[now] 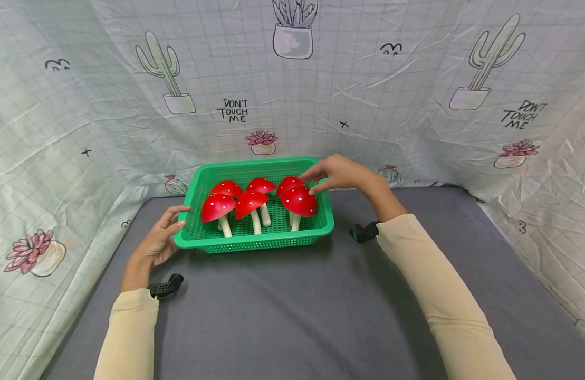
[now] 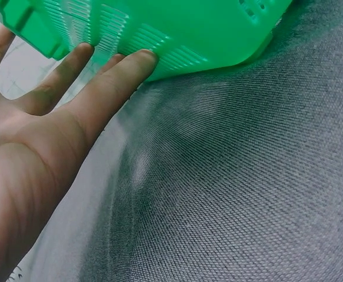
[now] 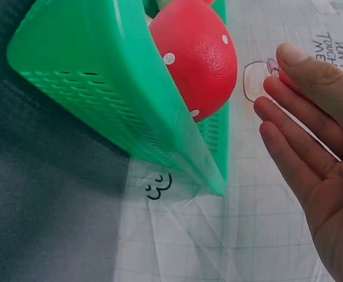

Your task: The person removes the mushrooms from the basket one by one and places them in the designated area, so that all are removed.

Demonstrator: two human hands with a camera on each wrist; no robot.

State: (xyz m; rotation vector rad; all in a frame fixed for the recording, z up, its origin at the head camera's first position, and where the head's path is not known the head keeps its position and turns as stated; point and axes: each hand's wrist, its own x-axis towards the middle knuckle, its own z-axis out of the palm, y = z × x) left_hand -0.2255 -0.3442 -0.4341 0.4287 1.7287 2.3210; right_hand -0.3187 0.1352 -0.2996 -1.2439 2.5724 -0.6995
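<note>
A green plastic basket (image 1: 254,241) with slotted walls holds several toy mushrooms with red, white-dotted caps and white stems. My left hand (image 1: 161,232) is at the basket's left end, its fingers extended. In the left wrist view, fingertips (image 2: 145,57) rest against the basket's outer wall (image 2: 200,35). Over the basket's right end hovers my right hand (image 1: 342,173), thumb and fingers spread apart with nothing between them. Nearest to it are the front right mushroom (image 1: 299,201) and the one behind (image 1: 289,183). The right wrist view shows a gap between that hand and the red cap (image 3: 200,59).
Under the basket lies a grey cloth surface (image 1: 273,316). A white curtain (image 1: 339,95) printed with cacti and lettering hangs behind and on both sides, close to the basket's back edge. Each wrist wears a black camera band (image 1: 166,286).
</note>
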